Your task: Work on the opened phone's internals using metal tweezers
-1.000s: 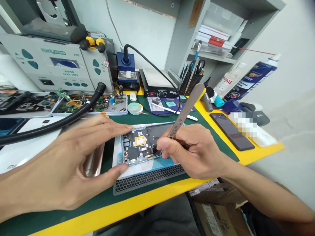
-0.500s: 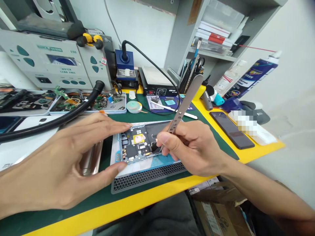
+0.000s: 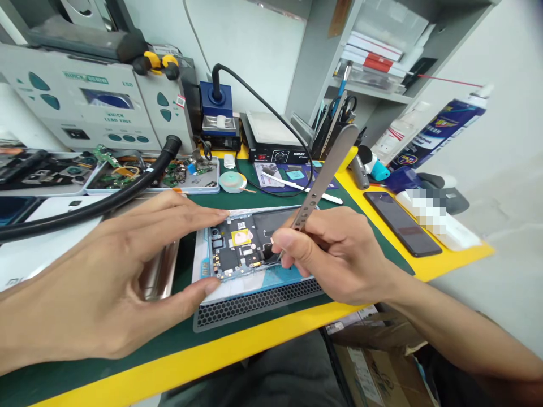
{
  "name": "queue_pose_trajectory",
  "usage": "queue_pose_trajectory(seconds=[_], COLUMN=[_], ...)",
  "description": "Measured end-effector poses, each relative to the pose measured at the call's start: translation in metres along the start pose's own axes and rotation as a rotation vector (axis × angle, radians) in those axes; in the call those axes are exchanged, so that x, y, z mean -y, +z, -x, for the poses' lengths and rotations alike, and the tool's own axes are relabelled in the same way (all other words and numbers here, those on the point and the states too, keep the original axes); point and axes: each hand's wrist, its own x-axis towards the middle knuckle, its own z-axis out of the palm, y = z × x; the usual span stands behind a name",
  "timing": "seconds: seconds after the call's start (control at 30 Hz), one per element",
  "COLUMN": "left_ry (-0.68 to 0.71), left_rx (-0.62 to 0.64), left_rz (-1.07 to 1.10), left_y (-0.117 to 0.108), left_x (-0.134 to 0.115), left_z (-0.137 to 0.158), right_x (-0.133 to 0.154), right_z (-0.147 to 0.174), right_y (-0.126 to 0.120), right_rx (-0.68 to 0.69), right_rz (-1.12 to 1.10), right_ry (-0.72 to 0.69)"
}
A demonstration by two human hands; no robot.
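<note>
An opened phone (image 3: 231,257) lies on a white and blue work pad, its dark inner frame and a yellow-edged patch facing up. My left hand (image 3: 127,265) spans the phone's left end, thumb on the near edge and fingers on the far edge, holding it between them. In my right hand (image 3: 335,249) is a pair of steel tweezers (image 3: 324,178), pinched between thumb and fingers with the broad end up. The tips point down at the phone's near long edge, around its middle. My right hand hides the phone's right part.
Behind stand a hot air station (image 3: 102,107), a soldering iron holder (image 3: 217,121) and a heating plate (image 3: 275,138). A tray of circuit boards (image 3: 199,181) and a black hose (image 3: 127,195) are at left. Another phone (image 3: 401,223) lies at right.
The whole view has shifted slightly. Both hands keep their grips, and the tweezers' tips stay at about the same spot on the phone's edge.
</note>
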Motion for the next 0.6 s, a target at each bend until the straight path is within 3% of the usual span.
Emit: queue_pose_trajectory(seconds=[0.6], left_ry=[0.072], left_rx=[-0.009], left_rz=[-0.003], left_y=[-0.0008], left_x=[0.0033], left_z=[-0.0013], right_x=[-0.0017], right_z=[0.0017], right_y=[-0.0001], right_rx=[-0.007], right_rz=[-0.052], right_ry=[0.014])
